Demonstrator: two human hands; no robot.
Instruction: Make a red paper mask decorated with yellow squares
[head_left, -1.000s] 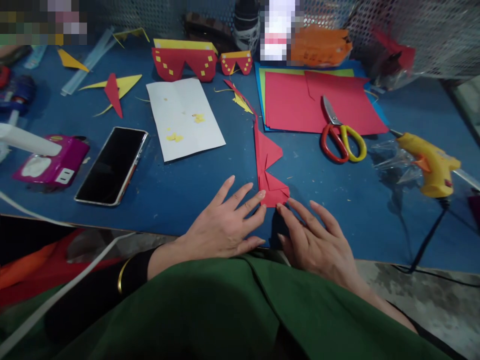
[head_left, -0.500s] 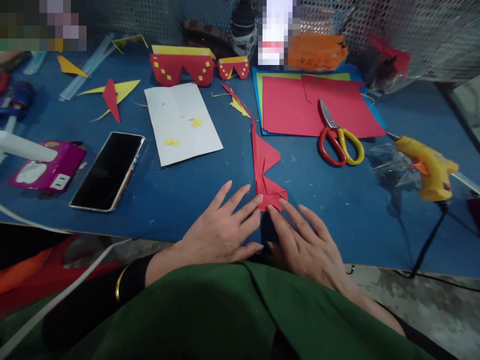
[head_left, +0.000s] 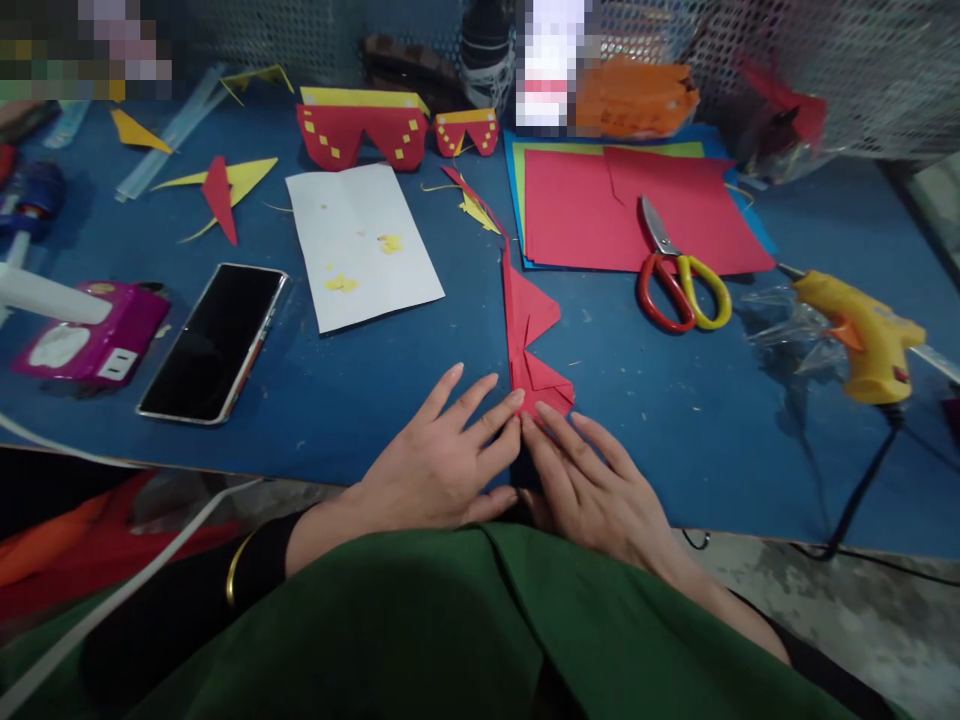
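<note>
A folded red paper cutout point(head_left: 534, 310) with two pointed lobes lies on the blue tabletop point(head_left: 352, 410) in front of me. My left hand point(head_left: 446, 450) rests flat with fingers spread, its index fingertip on the near left corner of the cutout. My right hand point(head_left: 600, 480) lies open too, fingers stretched out, with the fingertips pressing the cutout's near edge. Both thumbs are low, by the table's front edge. Thin red and yellow paper scraps point(head_left: 478, 212) touch the cutout's far end.
Scissors point(head_left: 679, 270) lie partly on stacked coloured paper point(head_left: 592, 210). To the right is a yellow glue gun point(head_left: 862, 335) with its cord. A white sheet point(head_left: 367, 250), a phone point(head_left: 217, 345) and a purple power strip point(head_left: 97, 335) are on the left; paper masks point(head_left: 364, 130) stand behind.
My right hand has slid slightly left along the cutout's near edge, towards my left hand. The left hand and the cutout stay nearly in place.
</note>
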